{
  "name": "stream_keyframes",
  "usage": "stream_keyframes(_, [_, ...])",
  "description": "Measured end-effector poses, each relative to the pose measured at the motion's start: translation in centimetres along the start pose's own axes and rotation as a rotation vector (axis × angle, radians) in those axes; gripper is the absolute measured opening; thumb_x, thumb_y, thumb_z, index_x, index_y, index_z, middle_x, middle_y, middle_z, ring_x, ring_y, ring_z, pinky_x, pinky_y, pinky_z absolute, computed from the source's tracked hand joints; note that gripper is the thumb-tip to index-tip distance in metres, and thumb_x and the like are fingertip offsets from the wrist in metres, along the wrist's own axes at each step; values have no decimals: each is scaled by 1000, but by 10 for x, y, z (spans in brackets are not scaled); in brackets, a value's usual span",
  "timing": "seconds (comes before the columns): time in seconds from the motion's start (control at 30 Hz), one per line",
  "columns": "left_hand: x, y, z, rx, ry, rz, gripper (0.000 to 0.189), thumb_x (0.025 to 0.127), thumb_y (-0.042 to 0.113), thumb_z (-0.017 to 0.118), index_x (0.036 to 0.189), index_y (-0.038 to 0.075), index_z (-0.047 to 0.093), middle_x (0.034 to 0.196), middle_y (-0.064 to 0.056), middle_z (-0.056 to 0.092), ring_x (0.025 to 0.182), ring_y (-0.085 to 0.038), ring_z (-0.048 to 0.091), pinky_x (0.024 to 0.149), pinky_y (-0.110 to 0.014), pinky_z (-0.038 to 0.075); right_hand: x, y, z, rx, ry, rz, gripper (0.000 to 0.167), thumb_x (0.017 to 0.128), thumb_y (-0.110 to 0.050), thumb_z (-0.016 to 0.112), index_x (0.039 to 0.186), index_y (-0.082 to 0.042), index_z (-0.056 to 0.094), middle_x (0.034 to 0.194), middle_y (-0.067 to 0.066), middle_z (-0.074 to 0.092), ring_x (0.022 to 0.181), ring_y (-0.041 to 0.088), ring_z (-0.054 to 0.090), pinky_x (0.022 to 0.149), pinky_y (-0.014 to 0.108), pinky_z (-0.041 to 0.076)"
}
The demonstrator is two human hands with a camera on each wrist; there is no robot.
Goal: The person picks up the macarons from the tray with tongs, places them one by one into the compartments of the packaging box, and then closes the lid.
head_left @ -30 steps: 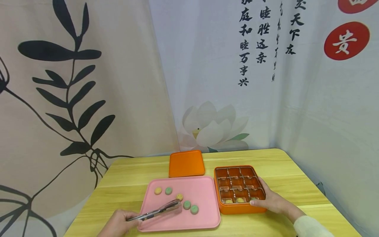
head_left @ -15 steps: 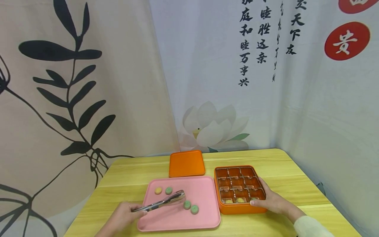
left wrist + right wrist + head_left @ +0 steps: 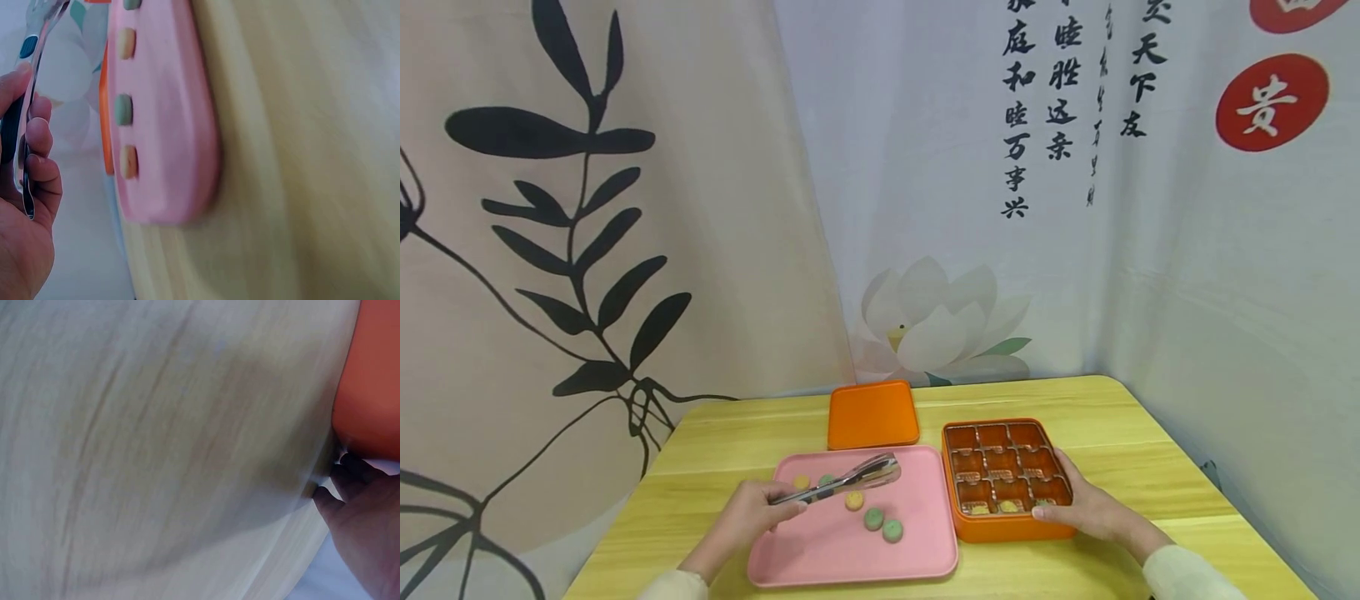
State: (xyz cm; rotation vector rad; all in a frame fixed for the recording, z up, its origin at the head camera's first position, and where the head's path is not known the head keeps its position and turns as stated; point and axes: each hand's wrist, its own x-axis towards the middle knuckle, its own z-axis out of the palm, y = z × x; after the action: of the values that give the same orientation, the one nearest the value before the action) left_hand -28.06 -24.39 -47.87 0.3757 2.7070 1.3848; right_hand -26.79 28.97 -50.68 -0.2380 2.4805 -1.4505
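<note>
My left hand (image 3: 748, 517) grips metal tongs (image 3: 857, 477) by the handle end, with their tips raised over the pink tray (image 3: 921, 492). Nothing shows between the tips. On the tray lie small round cookie-like pieces: a yellow one (image 3: 853, 500) near the middle, two green ones (image 3: 883, 524) in front of it, and a yellow (image 3: 802, 482) and a green piece at the back left, partly behind the tongs. My right hand (image 3: 1093, 504) holds the front right corner of an orange box (image 3: 1000, 528), thumb at the front rim, fingers along the side.
Dividers split the box into a grid; yellow pieces (image 3: 1009, 507) and a green one sit in its front row. An orange lid (image 3: 874, 415) lies flat behind the tray. The wooden table (image 3: 730, 442) meets printed curtains at the back and right.
My left hand has lifted the tongs up, away and to the right over the tray, uncovering the middle yellow piece. My right hand and the box have stayed put.
</note>
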Motion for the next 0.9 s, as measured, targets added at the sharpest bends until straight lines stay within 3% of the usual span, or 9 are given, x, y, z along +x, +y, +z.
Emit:
stream_keyframes(0.23, [24,12,14,9,-10,70,17,85,33,79,94,19,79,67,2,60,53,-9,47,47,-22,39,0,-1,0,-21,15,4,113,89,-31,75,155,-4,-12,145,38,32,123,42,50,99,55,40])
stream_keyframes(0.5, [46,28,35,0,-13,87,18,85,32,79,94,17,78,61,5,54,53,-10,48,48,-23,37,-2,-3,0,-1,13,7,113,89,-31,75,155,-3,-13,146,38,31,124,42,49,100,55,39])
stream_keyframes(0.9, [74,52,69,-32,-72,119,23,85,36,79,95,15,79,67,4,58,54,-12,49,47,-25,38,-3,-2,3,-4,29,5,111,89,-30,76,156,-6,-9,142,35,40,122,42,51,99,56,39])
